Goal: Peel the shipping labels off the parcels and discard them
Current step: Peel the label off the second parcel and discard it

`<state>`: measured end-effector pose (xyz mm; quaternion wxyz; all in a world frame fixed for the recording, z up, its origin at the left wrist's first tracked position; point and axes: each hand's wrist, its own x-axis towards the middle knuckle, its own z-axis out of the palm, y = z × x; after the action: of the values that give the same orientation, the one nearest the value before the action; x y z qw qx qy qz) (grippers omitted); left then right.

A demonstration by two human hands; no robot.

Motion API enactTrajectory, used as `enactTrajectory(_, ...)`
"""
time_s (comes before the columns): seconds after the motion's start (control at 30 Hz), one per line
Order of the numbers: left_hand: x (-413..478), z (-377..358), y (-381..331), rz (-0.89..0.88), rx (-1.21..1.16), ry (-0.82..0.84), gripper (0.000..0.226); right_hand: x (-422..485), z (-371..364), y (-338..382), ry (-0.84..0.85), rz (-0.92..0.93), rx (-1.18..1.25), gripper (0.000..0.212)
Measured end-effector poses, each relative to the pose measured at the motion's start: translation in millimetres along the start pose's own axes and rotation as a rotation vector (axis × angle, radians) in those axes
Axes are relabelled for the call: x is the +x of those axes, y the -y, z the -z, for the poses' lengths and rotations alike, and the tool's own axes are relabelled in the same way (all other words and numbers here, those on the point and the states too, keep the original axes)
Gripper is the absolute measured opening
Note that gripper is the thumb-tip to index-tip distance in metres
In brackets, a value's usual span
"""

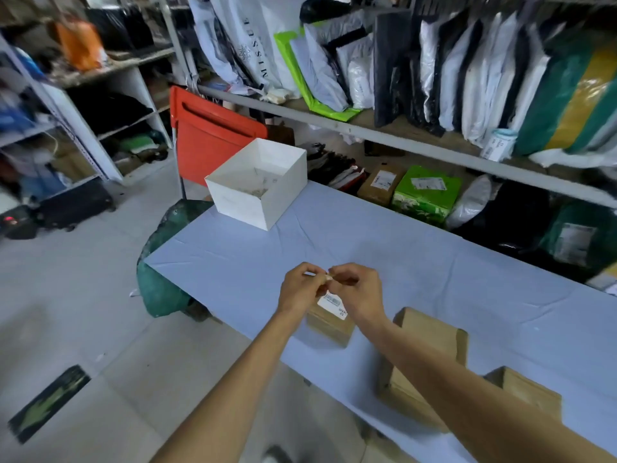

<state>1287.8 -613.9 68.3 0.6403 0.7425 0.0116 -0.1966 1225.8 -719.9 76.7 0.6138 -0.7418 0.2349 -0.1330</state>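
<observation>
— Progress so far, as you'd judge it?

— Midway, I'd say. Both hands are raised over the small parcel at the near edge of the table. The left hand and right hand meet fingertip to fingertip, fingers curled tight, pinching what looks like the upper edge of the label.

— Is it off the cardboard yet?

— Partly, it seems. The barcode end shows just below the hands, right at the top of the parcel. Whether that end is stuck down or free, I cannot tell.

— And the discarding?

— Not yet done for this one. The white box sits at the far end of the table, well apart from the hands, open at the top. A few pale scraps lie at its bottom. They may be labels, but they are too small to be sure.

— What else is left?

— Two more parcels stand on the table by the right forearm: a second parcel near the small one and a third parcel further along. No label shows on the faces in view, though the arm hides part of them, so I can't say whether they are finished.
</observation>
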Motion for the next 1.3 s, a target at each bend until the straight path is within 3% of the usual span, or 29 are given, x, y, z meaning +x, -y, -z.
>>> enactTrajectory(0.27, 37, 86, -12, 0.058, 0.071, -0.005, 0.009, 19, -89, 27, 0.06, 0.037, -0.053, 0.009)
enactTrajectory(0.57, 92, 166, -35, -0.135, 0.426, 0.021, 0.011, 83, -143, 57, 0.03, 0.063, -0.231, 0.009)
enactTrajectory(0.8, 159, 180, -66, -0.121, 0.594, 0.015, 0.018, 150, -167, 71, 0.003, 0.073, -0.24, 0.012)
enactTrajectory(1.07, 222, 194, -94, -0.108, 0.651, 0.012, 0.017, 224, -193, 93, 0.088, 0.084, -0.253, 0.019)
enactTrajectory(1.3, 281, 202, -124, -0.151, 0.743, 0.058, 0.013, 287, -222, 112, 0.078, 0.096, -0.284, 0.005)
